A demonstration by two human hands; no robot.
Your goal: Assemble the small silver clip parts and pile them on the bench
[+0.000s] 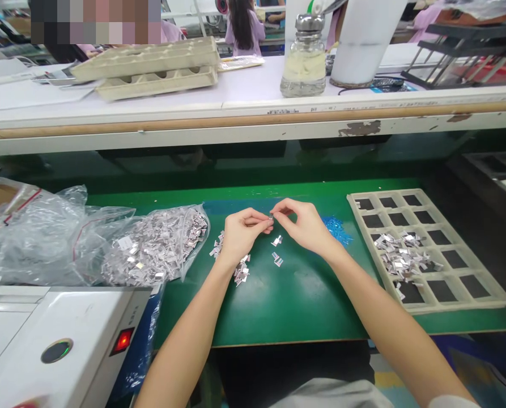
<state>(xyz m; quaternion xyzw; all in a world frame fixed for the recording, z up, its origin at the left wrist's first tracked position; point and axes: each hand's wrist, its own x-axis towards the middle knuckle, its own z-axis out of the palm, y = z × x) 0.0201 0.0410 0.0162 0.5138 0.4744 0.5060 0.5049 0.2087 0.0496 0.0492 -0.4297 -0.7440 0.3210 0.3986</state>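
Grip: both hands are closed in a fingertip pinch, the left hand [245,231] and the right hand [300,222] meeting at one small metal clip [271,216]. It sits between the fingertips, above the green work surface [295,311]; from where I stand, I cannot tell which hand bears more of it, nor whether a blue part is with it.

Handling, as judged: the clip should be very light and stiff, likely thin sheet metal, smooth enough to slip from dry fingers and liable to bend if squeezed across a tab. Best hold is by opposite edges, thumb against forefinger, with light pressure.

Containers: a clear plastic bag [198,249] on the left is well filled with similar silvery pieces, lying jumbled. On the right, a divided tray [443,199] with dark-bottomed compartments bears a loose heap [401,255] of metal pieces, spilling over dividers in the left and middle columns; a small piece lies in the far left compartment.

Outside containers: a small metal pile [241,272] lies beside the left wrist, loose clips [277,259] below the fingers, and a blue pile [337,229] of slender parts beyond the right wrist.
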